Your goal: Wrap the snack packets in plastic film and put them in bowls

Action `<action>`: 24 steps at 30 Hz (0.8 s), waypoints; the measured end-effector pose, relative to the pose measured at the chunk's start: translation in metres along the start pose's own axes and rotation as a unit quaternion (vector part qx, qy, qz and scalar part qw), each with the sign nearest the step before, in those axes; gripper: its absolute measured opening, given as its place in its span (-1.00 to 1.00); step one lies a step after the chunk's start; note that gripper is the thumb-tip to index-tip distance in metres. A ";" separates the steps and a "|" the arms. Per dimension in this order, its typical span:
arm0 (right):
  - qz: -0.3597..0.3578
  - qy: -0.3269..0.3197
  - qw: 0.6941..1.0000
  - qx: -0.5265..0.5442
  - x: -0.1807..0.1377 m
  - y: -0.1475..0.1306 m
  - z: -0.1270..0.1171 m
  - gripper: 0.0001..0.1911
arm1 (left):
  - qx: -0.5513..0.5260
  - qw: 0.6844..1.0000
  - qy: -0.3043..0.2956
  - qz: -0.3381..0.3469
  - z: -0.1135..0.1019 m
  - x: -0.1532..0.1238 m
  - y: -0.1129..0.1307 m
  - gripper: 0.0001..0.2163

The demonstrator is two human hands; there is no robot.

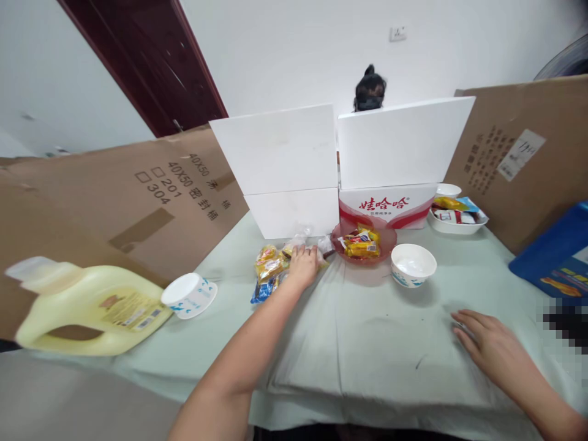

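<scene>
My left hand [304, 264] reaches over a pile of small wrapped snacks. Its fingers point forward, a little apart, onto clear packets [301, 236]; their undersides are hidden. Beside it lie yellow snack packets [269, 263] and a blue packet [261, 292]. To the right of that hand, a pinkish see-through bowl [389, 242] holds several yellow snack packets [362, 243]. My right hand [487, 337] hovers at or rests on the right side of the table, fingers stretched out and nothing in them. A white paper bowl [413, 266] stands upright between the two hands.
Pale green cloth [367, 367] covers the table. A yellow jug [92, 312] and a tipped paper bowl [188, 297] lie left. White boxes [289, 211] stand behind, a person's head [370, 89] beyond. At right are a filled white dish [459, 226] and a blue container [555, 251]. Cardboard [92, 202] flanks the table.
</scene>
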State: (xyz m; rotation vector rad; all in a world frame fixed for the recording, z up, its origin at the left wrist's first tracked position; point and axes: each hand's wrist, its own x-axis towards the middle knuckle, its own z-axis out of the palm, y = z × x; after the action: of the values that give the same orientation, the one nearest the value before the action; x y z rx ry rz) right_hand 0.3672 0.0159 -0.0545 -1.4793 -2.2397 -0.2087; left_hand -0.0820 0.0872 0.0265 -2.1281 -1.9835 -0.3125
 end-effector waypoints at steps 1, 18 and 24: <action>0.012 -0.002 1.000 -0.006 -0.006 0.005 0.004 -0.56 | -0.004 1.000 0.001 0.007 0.003 0.001 0.002 -0.71; 0.042 -0.020 0.999 -0.003 -0.012 -0.016 -0.006 -0.67 | -0.135 0.991 0.024 0.011 -0.016 -0.025 0.021 -0.74; 0.065 0.014 0.996 0.051 0.002 -0.045 -0.012 -0.68 | -0.272 0.959 0.050 0.055 -0.025 -0.070 0.089 -0.78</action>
State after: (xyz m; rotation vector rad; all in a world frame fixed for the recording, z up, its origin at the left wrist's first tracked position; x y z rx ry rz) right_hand 0.3297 -0.0050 -0.0375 -1.5500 -2.0896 -0.0728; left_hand 0.0014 0.0069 0.0285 -2.4570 -1.8633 -1.0252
